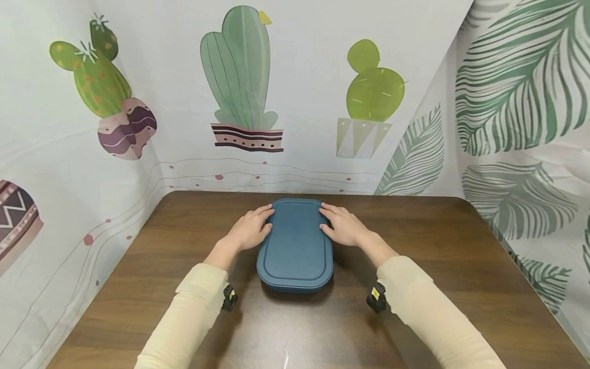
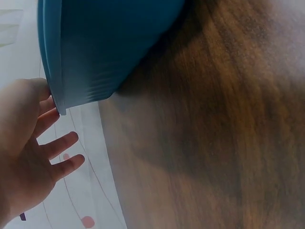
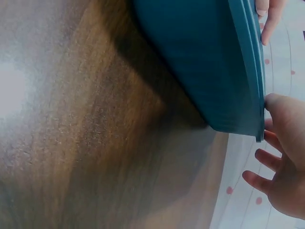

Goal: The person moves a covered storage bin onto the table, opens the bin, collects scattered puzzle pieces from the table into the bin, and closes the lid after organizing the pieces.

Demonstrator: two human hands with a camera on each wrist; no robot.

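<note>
- Blue lidded container (image 1: 295, 248) sits on the middle of the brown wooden table (image 1: 451, 256) in the head view, its long side running near to far, its lid on.
- Head view: the left hand (image 1: 249, 228) lies against the container's far left edge and the right hand (image 1: 343, 225) against its far right edge. Fingers of both hands are laid loosely over the lid's rim, thumbs along the sides; neither hand is clenched.
- Head view: cream sleeves (image 1: 428, 307) cover both forearms, each with a small black device at the wrist. Cloth printed with cactus plants (image 1: 239, 77) and leaves hangs behind and beside the table.
- Left wrist view: the left hand (image 2: 28, 157) shows with fingers spread and fairly straight, the thumb touching the lid's edge of the blue lidded container (image 2: 105, 47), which rests on the table (image 2: 214, 143).
- Right wrist view: the right hand (image 3: 283, 162) likewise has relaxed, parted fingers, its thumb at the container's (image 3: 205, 62) rim; fingertips of the other hand (image 3: 267, 16) show at the far edge.
</note>
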